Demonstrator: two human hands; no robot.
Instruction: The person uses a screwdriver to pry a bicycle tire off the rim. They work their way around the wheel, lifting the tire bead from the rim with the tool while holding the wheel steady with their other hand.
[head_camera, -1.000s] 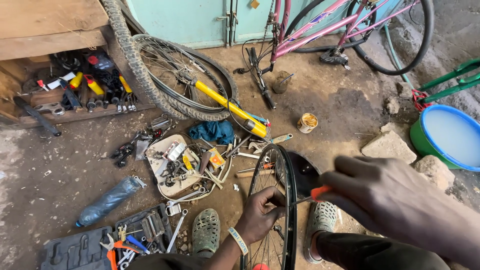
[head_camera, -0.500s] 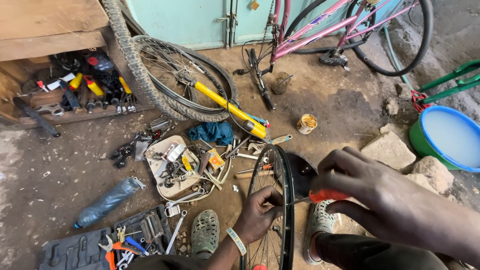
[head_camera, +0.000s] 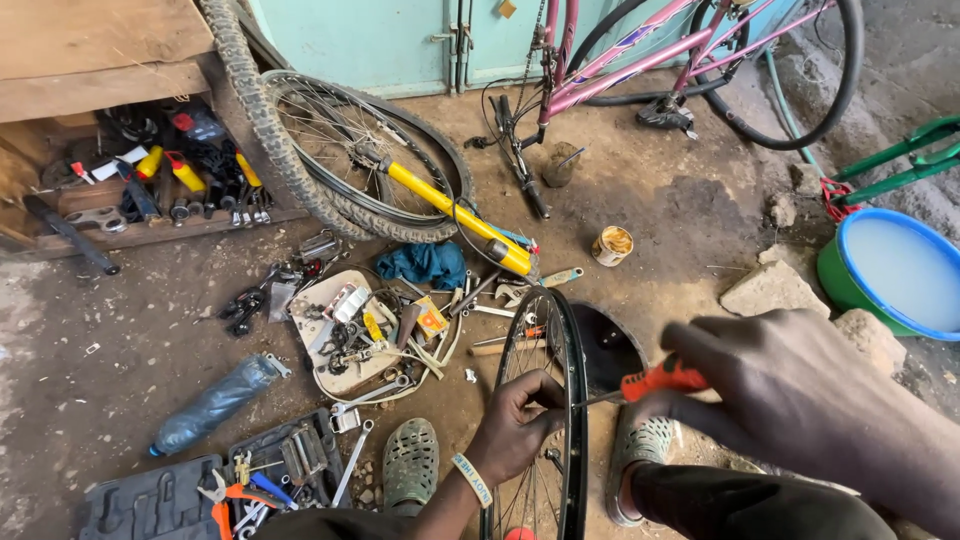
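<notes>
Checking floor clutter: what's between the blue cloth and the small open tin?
Head view: the yellow pump end and a teal-handled tool lie between blue cloth and tin.

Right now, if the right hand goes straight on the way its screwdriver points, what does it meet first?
The right hand aims the orange-handled screwdriver leftward; first in line is probably the wheel rim, with the left hand just beyond. Depth is unclear.

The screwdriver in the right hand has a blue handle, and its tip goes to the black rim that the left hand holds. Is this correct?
Not quite: the head view shows the screwdriver handle is orange-red, not blue. The rest holds: the right hand grips it, its shaft reaches the black rim, and the left hand holds that rim.
</notes>
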